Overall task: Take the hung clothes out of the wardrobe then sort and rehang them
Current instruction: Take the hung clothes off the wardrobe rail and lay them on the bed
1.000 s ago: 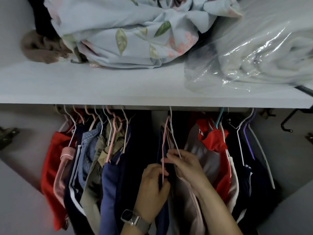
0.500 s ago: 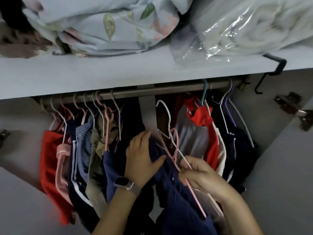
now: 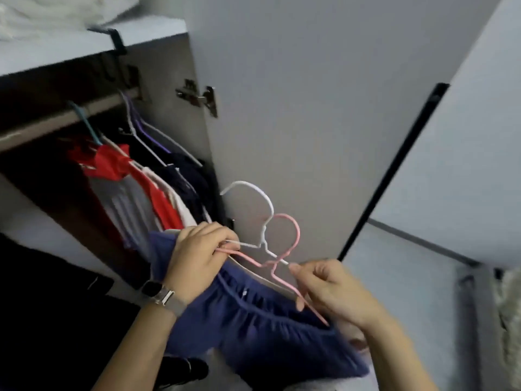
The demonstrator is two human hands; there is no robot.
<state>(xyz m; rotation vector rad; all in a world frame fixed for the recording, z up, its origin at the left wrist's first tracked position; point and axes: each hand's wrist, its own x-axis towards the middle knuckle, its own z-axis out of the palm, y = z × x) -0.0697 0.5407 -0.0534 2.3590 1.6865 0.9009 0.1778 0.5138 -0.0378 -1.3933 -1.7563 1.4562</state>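
In front of the open wardrobe (image 3: 174,131), two hangers are off the rail (image 3: 56,119) and held out at chest height: a white hanger (image 3: 253,193) and a pink hanger (image 3: 290,230), their hooks overlapping and pointing up. The left hand (image 3: 197,258), with a watch (image 3: 159,292) at the wrist, has its fingers curled round the left arms of both hangers and bunches blue shorts (image 3: 253,320) against them. The right hand (image 3: 329,289) pinches the right arms of the wires between thumb and fingertips; the remaining fingers curl loosely beneath. The shorts sag between the hands, and a pale garment seems to lie just under the wires, though blur makes it hard to tell.

The task looks to be at an early stage. These pieces are out, but several clothes hang on the rail yet: a red and grey top (image 3: 118,179) on a teal hanger (image 3: 87,122), then white and dark garments on white and purple hangers toward the right end. Emptying the rail, sorting and rehanging all appear to be left.

Above the rail a shelf (image 3: 70,52) carries pale folded bedding at the frame's top left. The grey door (image 3: 296,108) stands open on a metal hinge (image 3: 200,98). Beyond it run a black bar (image 3: 394,170) and light walls, with something pale and frilly at the far right edge. Dark clothing fills the lower left.
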